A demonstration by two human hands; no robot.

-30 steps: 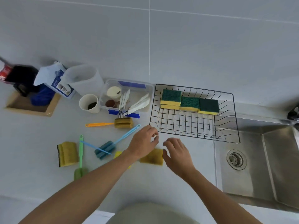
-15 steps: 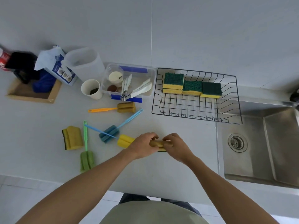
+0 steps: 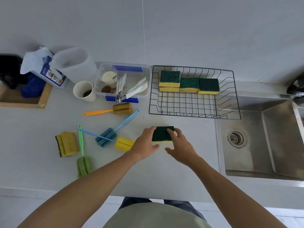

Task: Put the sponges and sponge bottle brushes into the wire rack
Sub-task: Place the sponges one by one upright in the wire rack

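Observation:
A green-topped yellow sponge [image 3: 162,134] is held just in front of the black wire rack [image 3: 194,112]. My left hand [image 3: 144,145] grips its left side and my right hand [image 3: 180,146] grips its right side. Several green-and-yellow sponges [image 3: 189,83] stand along the rack's back wall. On the counter to the left lie a worn yellow sponge [image 3: 67,143] and sponge bottle brushes: an orange-handled one [image 3: 121,108], a light blue one [image 3: 107,136], a green one [image 3: 83,162] and a yellow-headed one [image 3: 123,143] with a blue handle.
A steel sink [image 3: 263,139] with a drain lies to the right of the rack. Behind the brushes stand a clear plastic tub [image 3: 123,83] of utensils, a paper cup [image 3: 84,91], a translucent jug [image 3: 74,63] and a wooden tray [image 3: 24,99] at far left.
Both hands closed on the sponge lying on the counter, turned it green side up and lifted it toward the rack.

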